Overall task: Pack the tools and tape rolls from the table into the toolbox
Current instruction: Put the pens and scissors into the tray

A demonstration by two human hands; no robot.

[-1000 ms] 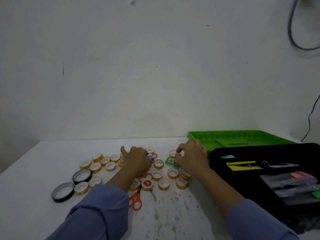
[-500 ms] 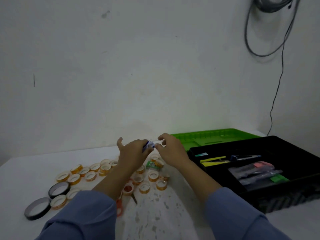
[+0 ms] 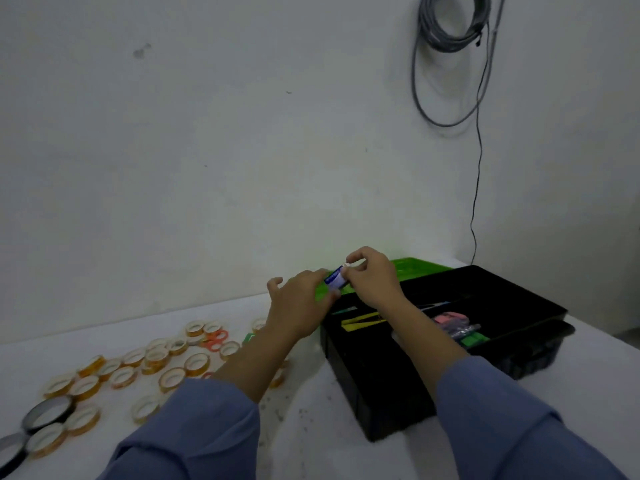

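Blue-and-white small tube (image 3: 335,280) (label unreadable) pinched between left hand (image 3: 301,306) and right hand (image 3: 372,282), above the black toolbox (image 3: 381,386).

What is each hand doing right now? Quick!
Left hand: holding one end of a small blue and white thing.
Right hand: pinching the other end of it.

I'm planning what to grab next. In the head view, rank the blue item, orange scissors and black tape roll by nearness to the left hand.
1. Blue item, held by the left hand itself.
2. Orange scissors, on the table to its left.
3. Black tape roll, far left of the table.
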